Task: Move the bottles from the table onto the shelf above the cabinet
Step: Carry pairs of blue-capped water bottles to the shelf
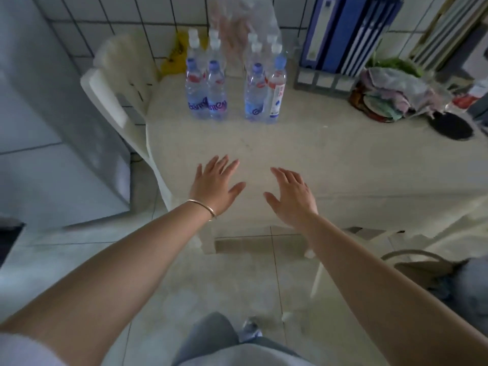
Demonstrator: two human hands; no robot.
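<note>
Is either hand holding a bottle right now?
No, the left hand and right hand hover open over the table, short of the bottles.

Both hands, left hand (214, 186) and right hand (291, 196), spread flat-fingered above the table (330, 165); bottles (232, 85) upright beyond.

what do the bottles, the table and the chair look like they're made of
Bottles: clear glossy plastic, see-through walls with printed labels and plastic caps. Table: probably cream moulded plastic with a matt, scuffed top, though a cloth cover can't be ruled out. Chair: cream moulded plastic, smooth, one-piece look.
</note>
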